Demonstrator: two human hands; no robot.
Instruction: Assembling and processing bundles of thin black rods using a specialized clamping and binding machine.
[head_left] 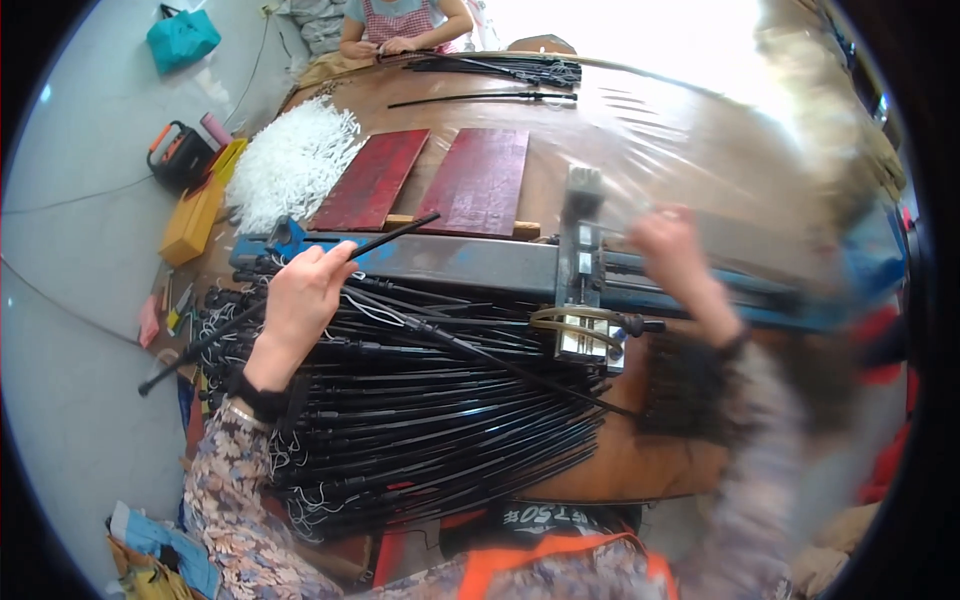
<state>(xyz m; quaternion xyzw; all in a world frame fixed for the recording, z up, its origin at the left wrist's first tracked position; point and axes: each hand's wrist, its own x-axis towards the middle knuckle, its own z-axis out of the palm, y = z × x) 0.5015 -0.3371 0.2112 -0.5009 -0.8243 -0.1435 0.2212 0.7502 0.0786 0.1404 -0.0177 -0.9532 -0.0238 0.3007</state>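
My left hand (305, 300) is closed round a thin black rod (395, 235) that slants from the lower left up to the red boards. Beyond the metal fixture, my right hand (668, 245) is raised and smeared by motion; its fingers are unclear. The fixture, a small metal clamp block (590, 345) with a curved tan strip, sits on a long grey-blue metal beam (480, 262). Below the beam lies a wide pile of black rods (450, 415), many with white cords at their left ends. One longer rod (500, 365) lies slantwise over the pile.
Two dark red boards (475, 180) lie behind the beam. Left of them is a heap of white plastic pieces (290, 160). Across the table a person (405, 25) handles something beside more black rods (500, 68). A yellow box (195, 225) stands at the table's left edge.
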